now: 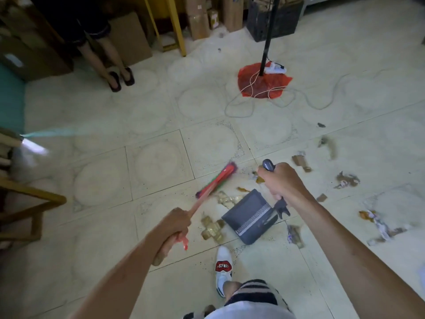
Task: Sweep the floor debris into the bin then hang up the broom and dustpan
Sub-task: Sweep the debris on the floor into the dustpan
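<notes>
Pale tiled floor [161, 111], cardboard boxes [128, 35] behind, wooden chair [32, 203] at left.

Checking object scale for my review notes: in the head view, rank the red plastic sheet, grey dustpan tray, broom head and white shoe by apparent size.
1. red plastic sheet, though farthest away
2. dustpan tray
3. broom head, blurred, so roughly
4. white shoe, close to the broom head; order unsure

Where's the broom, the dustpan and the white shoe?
broom [217, 180], head view, on the red brush head.
dustpan [247, 215], head view, on the grey pan's flat middle.
white shoe [223, 268], head view, on its red patch.
</notes>
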Demonstrator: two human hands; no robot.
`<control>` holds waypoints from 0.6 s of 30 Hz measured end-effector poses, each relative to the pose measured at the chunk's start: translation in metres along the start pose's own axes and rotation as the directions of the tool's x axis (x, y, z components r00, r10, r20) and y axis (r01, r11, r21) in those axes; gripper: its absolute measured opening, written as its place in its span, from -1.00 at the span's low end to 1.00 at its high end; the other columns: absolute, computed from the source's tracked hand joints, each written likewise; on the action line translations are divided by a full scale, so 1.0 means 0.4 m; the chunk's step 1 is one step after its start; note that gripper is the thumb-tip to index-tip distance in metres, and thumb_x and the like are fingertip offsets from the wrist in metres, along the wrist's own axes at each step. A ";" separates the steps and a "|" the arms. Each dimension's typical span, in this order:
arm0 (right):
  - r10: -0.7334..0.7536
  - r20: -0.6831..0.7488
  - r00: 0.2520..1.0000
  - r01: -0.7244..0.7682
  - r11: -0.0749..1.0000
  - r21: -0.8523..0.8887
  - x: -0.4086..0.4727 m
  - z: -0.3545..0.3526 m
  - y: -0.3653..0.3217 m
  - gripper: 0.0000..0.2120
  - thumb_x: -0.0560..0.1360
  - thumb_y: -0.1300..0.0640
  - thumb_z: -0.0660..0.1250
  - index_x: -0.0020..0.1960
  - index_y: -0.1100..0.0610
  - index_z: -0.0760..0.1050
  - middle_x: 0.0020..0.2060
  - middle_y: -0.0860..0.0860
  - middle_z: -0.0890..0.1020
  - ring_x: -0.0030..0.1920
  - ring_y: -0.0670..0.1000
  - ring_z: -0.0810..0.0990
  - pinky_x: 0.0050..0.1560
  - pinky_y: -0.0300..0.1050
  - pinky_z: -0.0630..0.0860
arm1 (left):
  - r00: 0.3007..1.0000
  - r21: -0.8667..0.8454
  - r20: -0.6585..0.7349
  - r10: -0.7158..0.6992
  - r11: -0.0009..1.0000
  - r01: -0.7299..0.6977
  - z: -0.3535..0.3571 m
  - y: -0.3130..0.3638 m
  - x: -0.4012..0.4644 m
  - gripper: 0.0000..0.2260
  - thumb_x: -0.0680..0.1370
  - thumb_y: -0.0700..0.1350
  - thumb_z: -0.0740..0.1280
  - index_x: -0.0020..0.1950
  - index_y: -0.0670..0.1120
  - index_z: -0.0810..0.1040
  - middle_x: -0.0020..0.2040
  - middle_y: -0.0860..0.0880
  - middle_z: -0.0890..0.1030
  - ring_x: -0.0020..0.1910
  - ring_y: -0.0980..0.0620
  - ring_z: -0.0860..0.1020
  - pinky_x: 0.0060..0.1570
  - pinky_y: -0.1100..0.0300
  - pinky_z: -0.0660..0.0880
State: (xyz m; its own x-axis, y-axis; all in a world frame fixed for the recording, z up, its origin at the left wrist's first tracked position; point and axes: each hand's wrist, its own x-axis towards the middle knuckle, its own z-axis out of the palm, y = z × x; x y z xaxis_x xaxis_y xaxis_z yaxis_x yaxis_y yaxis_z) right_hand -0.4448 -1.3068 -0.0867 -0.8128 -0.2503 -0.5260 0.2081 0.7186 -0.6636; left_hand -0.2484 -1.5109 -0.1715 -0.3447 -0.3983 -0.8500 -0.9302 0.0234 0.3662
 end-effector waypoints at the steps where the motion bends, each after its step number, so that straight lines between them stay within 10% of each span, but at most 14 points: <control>1: 0.001 0.001 1.000 -0.001 1.000 -0.014 -0.002 -0.010 0.007 -0.71 0.49 0.00 0.33 -0.33 0.12 0.42 -0.77 -0.10 0.34 -0.76 -0.10 0.29 -0.72 -0.40 0.20 | 0.999 -0.012 -0.042 0.026 1.000 -0.026 0.002 -0.037 -0.011 -0.70 0.63 -0.18 0.17 0.23 -0.35 0.49 -0.12 -0.36 0.64 -0.67 0.07 0.47 -0.59 0.30 0.42; 4: -0.018 -0.018 1.000 0.018 1.000 -0.011 -0.018 -0.038 0.032 -0.68 0.47 -0.06 0.36 -0.32 0.14 0.48 -0.72 -0.09 0.41 -0.75 -0.10 0.31 -0.71 -0.38 0.22 | 0.989 -0.030 -0.145 -0.032 0.999 0.028 0.038 -0.132 -0.064 -0.71 0.62 -0.25 0.13 0.30 -0.28 0.46 -0.40 -0.09 0.45 -0.62 0.05 0.38 -0.71 0.34 0.30; 11: -0.111 -0.085 0.990 0.107 0.993 -0.055 -0.140 -0.100 0.120 -0.67 0.49 -0.02 0.36 -0.36 0.13 0.46 -0.74 -0.08 0.41 -0.76 -0.11 0.33 -0.74 -0.39 0.20 | 0.981 -0.158 -0.087 -0.174 0.974 0.159 0.196 -0.194 -0.149 -0.83 0.55 -0.37 0.11 0.03 -0.39 0.46 -0.52 -0.13 0.53 -0.64 0.04 0.48 -0.63 0.22 0.40; 18: -0.179 -0.182 0.967 0.172 0.984 -0.054 -0.259 -0.208 0.250 -0.68 0.50 0.06 0.33 -0.38 0.17 0.45 -0.58 0.03 0.45 -0.78 -0.14 0.31 -0.76 -0.40 0.18 | 0.996 -0.359 -0.024 -0.086 0.930 0.071 0.540 -0.117 -0.263 -0.63 0.53 -0.39 0.05 0.30 -0.37 0.41 -0.53 -0.18 0.48 -0.73 -0.01 0.46 -0.75 0.33 0.33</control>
State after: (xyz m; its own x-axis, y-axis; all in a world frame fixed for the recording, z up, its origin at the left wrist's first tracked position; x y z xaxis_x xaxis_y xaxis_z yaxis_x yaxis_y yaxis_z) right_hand -0.3852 -1.1551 -0.0545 -0.9221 -0.2530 -0.2929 0.0353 0.6986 -0.7146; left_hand -0.1958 -1.2721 -0.1808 -0.2605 -0.4210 -0.8689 -0.8449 -0.3362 0.4162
